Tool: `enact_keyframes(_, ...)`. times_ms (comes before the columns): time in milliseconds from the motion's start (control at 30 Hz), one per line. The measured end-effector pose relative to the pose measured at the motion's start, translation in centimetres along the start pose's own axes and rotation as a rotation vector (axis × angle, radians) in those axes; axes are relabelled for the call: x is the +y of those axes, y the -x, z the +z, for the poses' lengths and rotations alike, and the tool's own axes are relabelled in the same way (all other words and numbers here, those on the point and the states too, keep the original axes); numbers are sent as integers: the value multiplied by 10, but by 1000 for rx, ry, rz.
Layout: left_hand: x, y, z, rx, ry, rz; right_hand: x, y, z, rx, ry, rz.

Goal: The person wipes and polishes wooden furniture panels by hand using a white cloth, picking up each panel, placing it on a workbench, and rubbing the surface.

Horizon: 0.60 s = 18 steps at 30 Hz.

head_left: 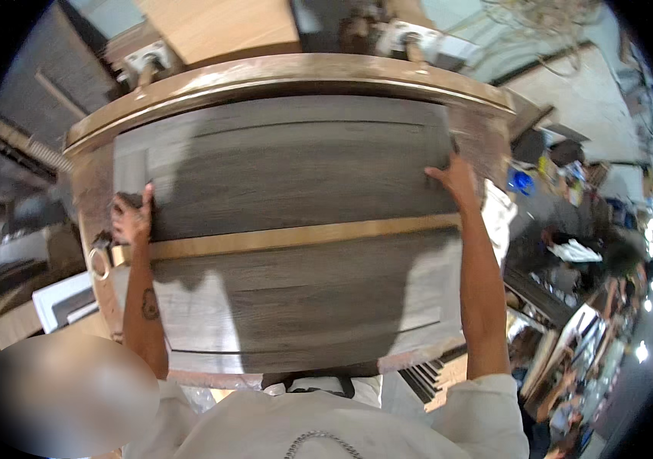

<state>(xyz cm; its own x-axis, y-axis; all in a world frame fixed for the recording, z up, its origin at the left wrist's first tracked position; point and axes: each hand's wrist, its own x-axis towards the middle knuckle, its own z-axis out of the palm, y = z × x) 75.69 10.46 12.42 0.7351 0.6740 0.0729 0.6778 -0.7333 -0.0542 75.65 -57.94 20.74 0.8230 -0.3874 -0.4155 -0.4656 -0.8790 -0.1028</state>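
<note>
Two dark grey wood-grain panels lie one behind the other: a far panel and a near panel. Both have a recessed, framed face, like cabinet doors. A light brown wooden strip shows between them. My left hand grips the far panel's left end near its front corner, thumb up along the face; a dark patch between thumb and fingers cannot be made out. At the right end my right hand grips the same panel, thumb on top and fingers partly hidden over the edge.
The panels rest on a worn brown workbench with a raised far rail. A tape roll sits by the left edge. White cloth hangs at the right. Boards and clutter, including a blue round object, surround the bench.
</note>
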Motion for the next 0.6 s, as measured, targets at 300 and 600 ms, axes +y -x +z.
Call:
enact_keyframes(300,12,-16,-25,-257,49,58,21,-20,0,-40,152,-210)
enact_keyframes(600,62,-7,-38,-103,116,81,33,-40,7,11,367,-274)
